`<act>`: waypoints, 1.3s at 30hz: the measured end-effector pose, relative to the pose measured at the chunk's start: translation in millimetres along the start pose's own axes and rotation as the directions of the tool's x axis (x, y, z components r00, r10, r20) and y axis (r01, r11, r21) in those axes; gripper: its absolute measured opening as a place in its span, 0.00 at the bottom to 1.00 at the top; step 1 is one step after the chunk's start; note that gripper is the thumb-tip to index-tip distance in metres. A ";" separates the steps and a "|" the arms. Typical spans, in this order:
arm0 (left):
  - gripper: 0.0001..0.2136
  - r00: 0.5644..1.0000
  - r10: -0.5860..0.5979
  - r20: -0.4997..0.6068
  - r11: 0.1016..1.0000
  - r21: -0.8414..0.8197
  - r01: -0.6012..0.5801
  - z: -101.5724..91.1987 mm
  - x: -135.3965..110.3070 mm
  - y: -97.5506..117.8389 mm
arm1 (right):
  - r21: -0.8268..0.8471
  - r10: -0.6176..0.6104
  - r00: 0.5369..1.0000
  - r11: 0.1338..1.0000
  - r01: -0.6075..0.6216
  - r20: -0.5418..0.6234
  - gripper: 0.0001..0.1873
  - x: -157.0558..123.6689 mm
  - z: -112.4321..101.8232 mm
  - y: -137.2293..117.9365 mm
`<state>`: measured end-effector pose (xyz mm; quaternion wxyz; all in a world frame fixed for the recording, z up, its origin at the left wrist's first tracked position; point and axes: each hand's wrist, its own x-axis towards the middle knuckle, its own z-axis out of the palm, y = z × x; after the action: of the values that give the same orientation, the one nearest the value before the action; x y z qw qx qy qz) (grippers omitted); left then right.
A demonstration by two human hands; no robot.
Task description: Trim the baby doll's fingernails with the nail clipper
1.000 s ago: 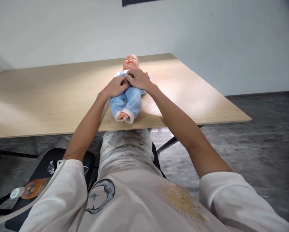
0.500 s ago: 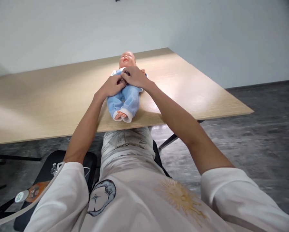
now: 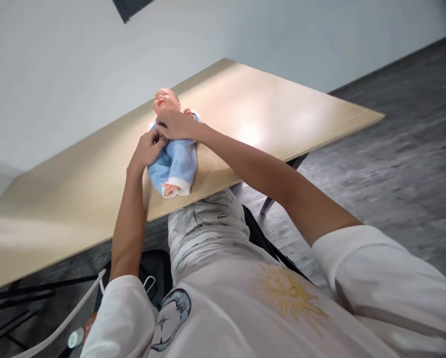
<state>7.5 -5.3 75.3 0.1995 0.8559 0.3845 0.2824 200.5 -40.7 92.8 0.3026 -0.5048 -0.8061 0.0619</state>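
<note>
A baby doll (image 3: pixel 173 166) in a light blue outfit with white cuffs lies on its back on the wooden table (image 3: pixel 275 114), feet toward me. Both my hands meet over its chest. My left hand (image 3: pixel 148 148) rests at the doll's side and belly, its fingers bent and pinched inward. From the other side my right hand (image 3: pixel 176 124) covers the chest, fingers curled down and touching my left fingertips. A small dark patch shows between the fingers; what they pinch is too hidden to make out. The doll's head and bare toes stay visible.
A black chair (image 3: pixel 157 271) stands at my left under the table edge, with a bottle with a white cap (image 3: pixel 75 338) by it. A pale cable (image 3: pixel 64 318) runs past my left sleeve. A white wall (image 3: pixel 77 64) rises behind the table.
My view has tilted and turned, so the table slants and the doll appears further left. Both hands stay together on the doll's chest, with the fingers slightly shifted.
</note>
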 end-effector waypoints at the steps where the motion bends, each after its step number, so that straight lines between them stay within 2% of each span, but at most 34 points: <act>1: 0.04 1.000 -0.011 0.002 1.000 0.000 0.011 -0.9 -0.3 0.9 | -0.014 0.005 1.000 1.000 -0.005 0.006 0.16 -1.9 -2.8 -4.0; 6: 0.09 0.999 -0.049 -0.006 0.998 -0.043 0.049 -4.5 -1.0 1.5 | -0.048 0.031 0.999 0.998 -0.029 0.034 0.16 -4.1 -8.6 -14.4; 11: 0.11 0.999 -0.052 -0.003 0.997 -0.061 0.052 -5.3 -1.1 -3.2 | 0.033 0.029 0.999 0.999 -0.031 0.045 0.14 1.2 -2.9 -9.1; 18: 0.09 1.000 -0.019 -0.015 1.000 -0.024 0.019 1.3 -1.4 -2.3 | 0.127 0.029 1.000 0.992 -0.028 -0.008 0.14 5.4 6.4 5.2; 22: 0.08 0.999 -0.015 -0.041 0.999 -0.033 0.014 5.8 -1.7 -3.3 | 0.126 0.018 1.000 0.992 -0.017 -0.010 0.15 8.1 11.2 12.0; 28: 0.06 1.000 -0.015 -0.027 0.998 -0.060 0.014 8.7 -3.8 -1.6 | 0.109 -0.020 1.000 0.994 0.019 0.006 0.14 3.2 7.4 11.5; 39: 0.06 0.998 0.012 -0.057 0.998 -0.063 -0.016 11.4 -7.2 5.0 | 0.140 0.018 1.000 0.990 -0.019 0.012 0.15 -0.6 4.8 8.4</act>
<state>13.6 -15.4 67.0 0.2134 0.8435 0.3748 0.3201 204.6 -36.1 85.2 0.3325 -0.4894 -0.7966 0.1240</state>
